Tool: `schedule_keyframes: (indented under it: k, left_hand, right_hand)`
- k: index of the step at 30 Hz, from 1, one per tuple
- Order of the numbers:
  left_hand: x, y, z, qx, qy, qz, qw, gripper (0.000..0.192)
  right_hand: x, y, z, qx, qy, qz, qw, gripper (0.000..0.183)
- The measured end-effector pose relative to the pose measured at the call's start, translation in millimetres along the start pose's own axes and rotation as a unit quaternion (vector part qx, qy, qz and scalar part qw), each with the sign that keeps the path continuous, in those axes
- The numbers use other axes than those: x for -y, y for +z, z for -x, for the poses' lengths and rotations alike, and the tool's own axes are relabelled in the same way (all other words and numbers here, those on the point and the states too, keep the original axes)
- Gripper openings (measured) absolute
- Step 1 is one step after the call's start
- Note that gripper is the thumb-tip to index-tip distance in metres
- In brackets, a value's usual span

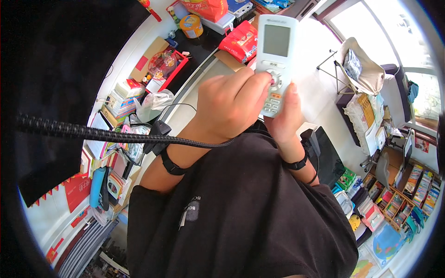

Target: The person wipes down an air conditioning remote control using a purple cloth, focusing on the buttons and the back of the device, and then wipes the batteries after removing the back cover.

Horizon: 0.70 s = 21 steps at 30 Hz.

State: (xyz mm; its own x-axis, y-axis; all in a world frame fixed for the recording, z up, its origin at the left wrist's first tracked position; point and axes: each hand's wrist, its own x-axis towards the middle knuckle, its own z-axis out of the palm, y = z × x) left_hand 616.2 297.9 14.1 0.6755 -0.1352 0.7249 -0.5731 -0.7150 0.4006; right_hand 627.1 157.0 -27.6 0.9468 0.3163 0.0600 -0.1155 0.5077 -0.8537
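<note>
A white handheld remote control [277, 62] is held up in front of my chest, its grey display blank and its keypad facing me. My right hand [286, 114] grips its lower right side, with the thumb along the edge and the other fingers mostly hidden. Curled into a loose fist, my left hand [231, 100] has a fingertip at the round button pad [277, 79] and covers part of the lower left edge. A small reddish spot shows at that fingertip, too small to identify. The left palm is hidden.
A black cable [125, 136] crosses before my left forearm. To the left, a black-topped counter [200, 43] bears a red box [177, 71], book stacks [127, 92] and a red bag [240, 41]. On the right stand a folding chair [361, 67] and shelves of books [394, 205].
</note>
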Motion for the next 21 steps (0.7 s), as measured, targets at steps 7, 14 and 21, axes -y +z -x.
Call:
schedule_keyframes:
  k: [7, 14, 21]
  left_hand:
    - [6, 0, -8, 0.003, -0.035, 0.065, 0.997, 0.015]
    - [6, -7, -3, 0.038, -0.291, 0.247, 0.924, 0.006]
    - [20, -18, 0, 0.042, -0.229, 0.218, 0.948, 0.007]
  right_hand:
    - [6, 2, -2, 0.028, -0.005, 0.047, 0.998, 0.062]
    - [3, 9, 0, 0.040, -0.001, 0.053, 0.998, 0.061]
    - [-2, 6, -5, 0.089, 0.032, -0.019, 0.995, 0.062]
